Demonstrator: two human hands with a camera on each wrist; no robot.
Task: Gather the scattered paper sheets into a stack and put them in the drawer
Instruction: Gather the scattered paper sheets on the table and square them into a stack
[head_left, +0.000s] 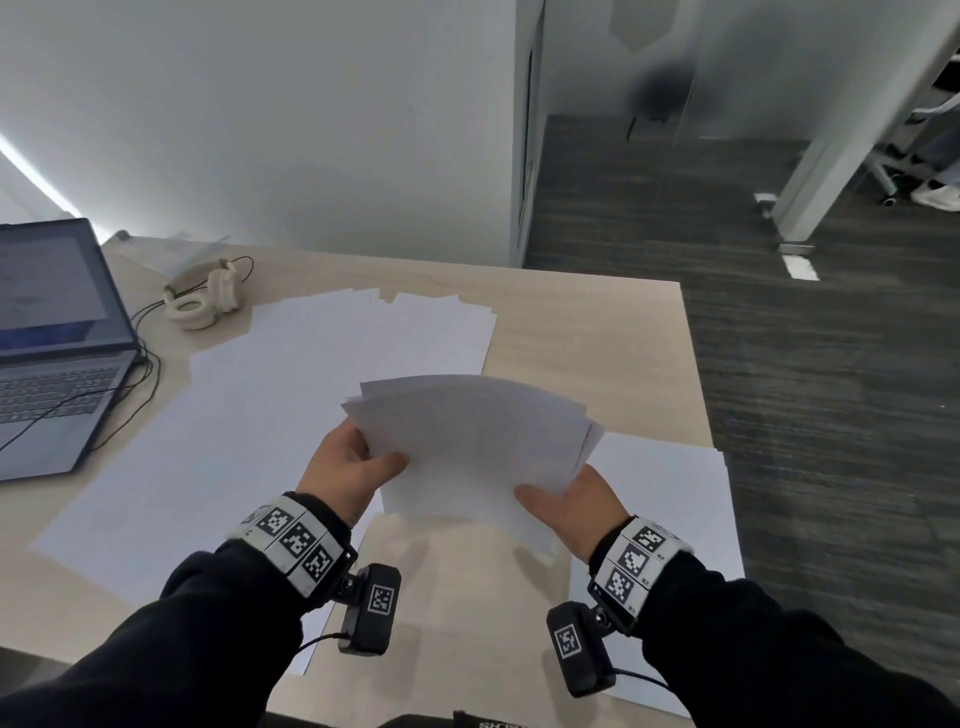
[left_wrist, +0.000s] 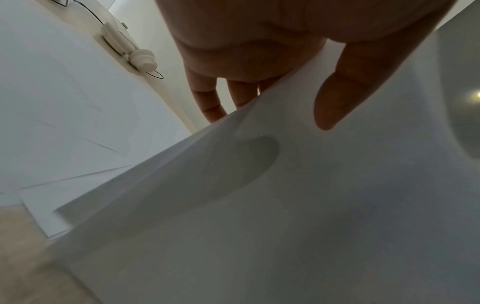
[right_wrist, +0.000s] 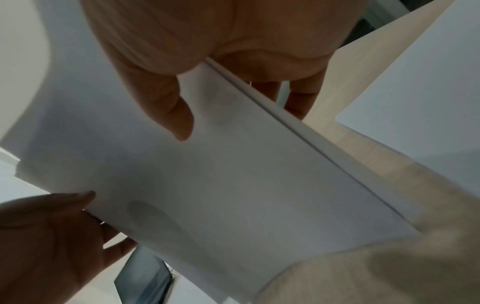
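From the head view, the left hand (head_left: 345, 470) and right hand (head_left: 574, 506) each grip one side of a small stack of sheets (head_left: 470, 447) held above the counter (head_left: 587, 332), while loose sheets (head_left: 311, 374) lie spread across it, so gathering looks only partly done. At the left wrist, the thumb (left_wrist: 345, 98) pinches the stack on top with fingers beneath. At the right wrist it's the same pinching grip; no drawer shows anywhere.

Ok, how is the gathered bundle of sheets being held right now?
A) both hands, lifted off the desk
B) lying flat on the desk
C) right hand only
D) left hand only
A: the left hand and right hand each grip a side of the paper bundle, raised above the desk.
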